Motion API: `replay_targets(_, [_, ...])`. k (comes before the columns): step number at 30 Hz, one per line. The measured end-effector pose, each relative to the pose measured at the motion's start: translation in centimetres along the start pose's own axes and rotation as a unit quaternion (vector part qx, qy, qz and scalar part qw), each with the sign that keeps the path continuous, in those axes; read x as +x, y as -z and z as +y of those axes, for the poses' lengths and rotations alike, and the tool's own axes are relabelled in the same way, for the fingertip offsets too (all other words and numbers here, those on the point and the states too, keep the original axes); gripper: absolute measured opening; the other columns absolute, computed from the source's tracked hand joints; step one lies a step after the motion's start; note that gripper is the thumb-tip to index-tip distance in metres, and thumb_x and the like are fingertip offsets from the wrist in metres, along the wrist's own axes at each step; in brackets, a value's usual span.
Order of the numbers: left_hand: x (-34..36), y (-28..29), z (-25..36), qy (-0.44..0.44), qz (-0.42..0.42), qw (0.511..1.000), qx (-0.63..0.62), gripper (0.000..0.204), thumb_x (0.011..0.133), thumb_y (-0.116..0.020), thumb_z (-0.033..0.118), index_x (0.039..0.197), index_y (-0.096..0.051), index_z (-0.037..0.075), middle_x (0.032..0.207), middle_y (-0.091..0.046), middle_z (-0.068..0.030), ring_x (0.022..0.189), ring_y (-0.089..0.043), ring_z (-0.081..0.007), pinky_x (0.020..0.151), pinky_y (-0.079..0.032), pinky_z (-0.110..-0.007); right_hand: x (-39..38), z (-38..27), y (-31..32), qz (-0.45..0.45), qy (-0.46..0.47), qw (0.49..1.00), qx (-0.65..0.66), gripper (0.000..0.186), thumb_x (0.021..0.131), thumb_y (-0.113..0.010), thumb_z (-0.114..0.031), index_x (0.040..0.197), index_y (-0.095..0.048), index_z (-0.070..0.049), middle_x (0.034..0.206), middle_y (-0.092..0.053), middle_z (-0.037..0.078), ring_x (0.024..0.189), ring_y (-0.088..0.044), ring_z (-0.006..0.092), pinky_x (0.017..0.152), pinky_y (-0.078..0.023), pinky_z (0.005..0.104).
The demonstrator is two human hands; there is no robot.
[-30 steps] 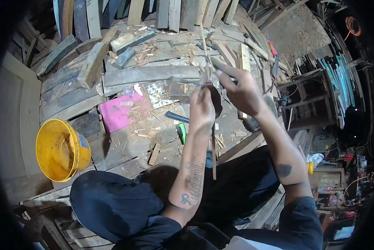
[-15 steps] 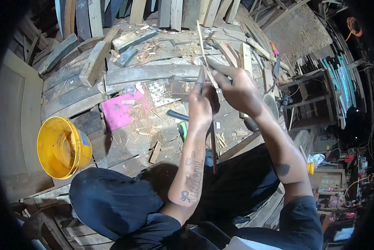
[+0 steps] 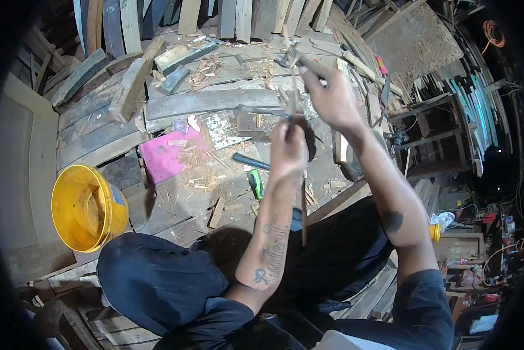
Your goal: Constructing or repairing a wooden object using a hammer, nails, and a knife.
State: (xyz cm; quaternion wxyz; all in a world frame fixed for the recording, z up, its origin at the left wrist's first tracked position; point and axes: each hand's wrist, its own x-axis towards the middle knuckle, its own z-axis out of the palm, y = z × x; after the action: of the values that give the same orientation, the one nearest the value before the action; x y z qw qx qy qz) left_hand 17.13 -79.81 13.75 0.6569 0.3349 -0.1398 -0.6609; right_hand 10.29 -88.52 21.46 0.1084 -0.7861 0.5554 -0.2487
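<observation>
My left hand (image 3: 289, 146) is closed, gripping a narrow piece that rises above its fingers; motion blur hides its exact kind. Below that fist a long thin brown rod (image 3: 304, 213) runs down toward my lap, and I cannot tell if it is part of the same piece. My right hand (image 3: 335, 102) is up and to the right, fingers bent round a slender pale wooden strip (image 3: 287, 39), which is smeared by motion. On the boards near my left forearm lie a green-handled tool (image 3: 255, 184) and a dark tool handle (image 3: 251, 161).
A yellow bucket (image 3: 90, 207) stands at the left. A pink sheet (image 3: 167, 158) with wood shavings lies on the plank surface. Stacked timber (image 3: 238, 20) lines the far side, and a loose beam (image 3: 135, 81) rests at the far left. Shelving (image 3: 431, 140) fills the right.
My right hand has moved up and away from my left with the pale strip. The left hand has shifted slightly right and nearer me, turning into a fist.
</observation>
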Motion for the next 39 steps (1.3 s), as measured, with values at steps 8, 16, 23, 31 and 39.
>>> replay_targets(8, [0.8,1.7,-2.4,0.010,-0.071,0.997,0.036,0.017,0.105,-0.050,0.021,0.101,-0.060,0.008,0.070,-0.049,0.0064,0.054,-0.042,-0.0041,0.044,-0.029,-0.022,2.4,-0.2,2.6,0.071,-0.008,0.993,0.091,0.036,0.100,-0.058,-0.023,0.132,-0.065,-0.008,0.096,-0.075,0.020,0.079,-0.067,0.0102,0.071,-0.054,0.0299])
replay_targets(16, [1.0,2.2,0.4,-0.024,-0.022,0.999,-0.026,0.025,0.107,-0.042,0.012,0.126,-0.058,0.008,0.066,-0.043,0.0070,0.049,-0.038,-0.0034,0.042,-0.029,-0.021,-2.5,-0.6,1.3,-0.105,0.069,0.992,0.021,0.040,0.096,-0.055,-0.022,0.133,-0.063,-0.006,0.118,-0.067,0.028,0.112,-0.066,0.0396,0.096,-0.051,0.0391])
replay_targets(23, [0.8,1.5,0.0,-0.002,-0.017,0.999,-0.047,0.020,0.107,-0.047,0.021,0.094,-0.056,0.009,0.062,-0.039,0.0065,0.046,-0.034,-0.0049,0.041,-0.025,-0.024,-2.7,-0.9,0.9,-0.088,0.070,0.993,0.034,0.041,0.096,-0.054,-0.019,0.130,-0.063,0.001,0.119,-0.065,0.030,0.115,-0.064,0.0412,0.099,-0.049,0.0407])
replay_targets(31, [-1.0,0.2,-2.2,-0.001,-0.087,0.996,0.019,0.025,0.101,-0.048,0.015,0.121,-0.061,0.007,0.083,-0.059,0.0023,0.064,-0.053,-0.0069,0.053,-0.041,-0.022,0.9,-0.1,1.7,0.041,0.060,0.992,0.099,0.037,0.099,-0.056,-0.019,0.132,-0.064,-0.003,0.125,-0.067,0.023,0.116,-0.067,0.0280,0.100,-0.048,0.0356])
replay_targets(39, [-0.2,0.6,-0.9,-0.023,-0.033,0.998,-0.043,0.042,0.104,-0.048,0.007,0.146,-0.049,0.009,0.075,-0.052,0.0043,0.053,-0.041,-0.0035,0.044,-0.034,-0.021,-0.2,0.8,4.4,-0.009,0.041,0.998,0.040,0.037,0.099,-0.058,-0.020,0.132,-0.064,-0.004,0.123,-0.069,0.021,0.116,-0.067,0.0235,0.099,-0.049,0.0350])
